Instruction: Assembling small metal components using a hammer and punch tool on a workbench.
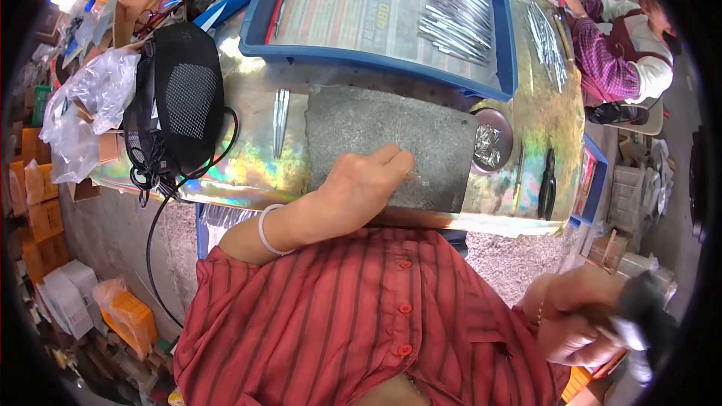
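Observation:
My left hand [368, 178] rests on a worn dark grey slab [391, 124] at the table's front edge. Its fingers are pinched together, and whatever sits between them is too small or hidden to name. Off to the lower right, away from the table, my right hand [583, 319] is closed round a hammer [639, 331] with a blurred dark and shiny head. Right of the slab, a round brown dish [494, 122] holds small shiny metal pieces [487, 149]. Beyond it lie a thin rod [519, 177] and black-handled pliers [548, 184].
A blue tray [376, 60] behind the slab holds many slim metal tools [459, 19]. Slender metal pieces [279, 122] lie left of the slab, more [547, 45] at far right. A black mesh bag [188, 94] with a cable stands left. A co-worker [620, 68] sits at far right.

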`<state>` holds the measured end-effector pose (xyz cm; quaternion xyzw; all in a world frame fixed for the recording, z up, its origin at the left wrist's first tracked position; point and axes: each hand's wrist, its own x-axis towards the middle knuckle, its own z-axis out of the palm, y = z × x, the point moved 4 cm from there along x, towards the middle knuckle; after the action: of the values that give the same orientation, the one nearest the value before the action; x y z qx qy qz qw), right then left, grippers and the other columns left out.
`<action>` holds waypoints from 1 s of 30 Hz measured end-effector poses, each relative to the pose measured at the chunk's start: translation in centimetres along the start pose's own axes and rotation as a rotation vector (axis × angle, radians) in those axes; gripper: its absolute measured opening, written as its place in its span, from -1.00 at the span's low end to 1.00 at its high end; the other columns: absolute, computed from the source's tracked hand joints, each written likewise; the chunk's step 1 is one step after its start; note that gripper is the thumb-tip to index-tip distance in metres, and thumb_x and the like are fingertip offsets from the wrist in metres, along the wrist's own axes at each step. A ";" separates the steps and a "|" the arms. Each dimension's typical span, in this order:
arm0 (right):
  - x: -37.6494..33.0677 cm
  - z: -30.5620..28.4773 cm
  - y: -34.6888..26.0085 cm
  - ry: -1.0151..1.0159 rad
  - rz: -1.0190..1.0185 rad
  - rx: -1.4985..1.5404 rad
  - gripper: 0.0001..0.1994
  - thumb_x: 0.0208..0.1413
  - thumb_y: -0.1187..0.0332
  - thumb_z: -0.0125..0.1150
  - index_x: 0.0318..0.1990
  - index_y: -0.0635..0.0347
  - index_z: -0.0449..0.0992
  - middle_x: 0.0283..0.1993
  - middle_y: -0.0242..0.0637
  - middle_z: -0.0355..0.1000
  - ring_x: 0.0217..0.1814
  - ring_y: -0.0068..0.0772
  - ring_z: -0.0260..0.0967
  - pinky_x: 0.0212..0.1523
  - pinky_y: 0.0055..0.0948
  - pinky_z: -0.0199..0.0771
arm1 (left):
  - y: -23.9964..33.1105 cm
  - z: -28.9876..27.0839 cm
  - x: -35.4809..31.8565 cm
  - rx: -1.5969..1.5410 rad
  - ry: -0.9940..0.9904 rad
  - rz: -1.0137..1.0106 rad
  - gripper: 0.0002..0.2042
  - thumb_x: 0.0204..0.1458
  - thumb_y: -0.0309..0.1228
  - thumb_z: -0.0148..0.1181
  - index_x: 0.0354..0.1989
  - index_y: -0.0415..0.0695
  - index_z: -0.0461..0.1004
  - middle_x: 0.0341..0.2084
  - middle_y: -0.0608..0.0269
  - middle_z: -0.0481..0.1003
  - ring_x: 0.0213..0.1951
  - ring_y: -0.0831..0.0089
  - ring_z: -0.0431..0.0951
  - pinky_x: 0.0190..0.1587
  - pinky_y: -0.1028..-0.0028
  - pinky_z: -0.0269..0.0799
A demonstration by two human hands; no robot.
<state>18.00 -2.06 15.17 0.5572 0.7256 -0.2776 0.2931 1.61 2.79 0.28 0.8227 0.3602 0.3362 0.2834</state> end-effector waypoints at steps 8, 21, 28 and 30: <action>0.3 3.0 2.1 1.123 -0.208 0.692 -0.82 0.01 0.55 -0.01 -0.21 0.42 0.38 -0.52 -0.23 0.36 -0.62 -0.60 0.20 -0.64 -0.63 0.16 | -0.6 -2.3 0.0 -0.353 0.011 -0.098 -0.89 -0.06 -0.67 0.01 -0.36 -0.24 0.37 -0.45 0.15 0.44 -0.53 0.40 0.53 -0.57 0.49 0.42; 12.0 8.2 3.9 0.912 -0.106 0.316 -0.65 0.02 0.49 0.05 0.02 0.28 0.30 -0.13 -0.06 0.31 -0.20 -0.09 0.33 -0.20 -0.31 0.32 | -2.1 -3.9 0.0 -1.426 0.144 -0.593 -0.84 0.07 -0.43 0.08 -0.23 -0.22 0.34 -0.41 0.10 0.49 -0.57 0.53 0.52 -0.52 0.64 0.48; 12.5 11.5 18.5 1.108 0.299 0.452 -0.69 0.01 0.44 0.11 -0.06 0.31 0.38 -0.30 -0.13 0.40 -0.40 -0.31 0.35 -0.35 -0.42 0.35 | -2.1 -2.3 1.5 -1.208 0.054 -0.678 -0.76 0.08 -0.45 0.07 -0.09 -0.17 0.25 -0.47 0.09 0.50 -0.59 0.52 0.51 -0.56 0.65 0.44; 13.3 13.0 21.4 1.136 0.359 0.462 -0.70 -0.03 0.41 0.15 -0.11 0.32 0.40 -0.28 -0.09 0.40 -0.38 -0.27 0.37 -0.34 -0.41 0.36 | -2.2 -1.9 1.7 -1.208 0.067 -0.721 -0.78 0.09 -0.44 0.04 -0.11 -0.17 0.26 -0.48 0.09 0.50 -0.60 0.53 0.51 -0.56 0.64 0.43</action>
<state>37.51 1.90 -4.98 0.7793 0.5846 -0.0346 -0.2231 0.18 5.82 0.49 0.3398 0.3691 0.3877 0.7733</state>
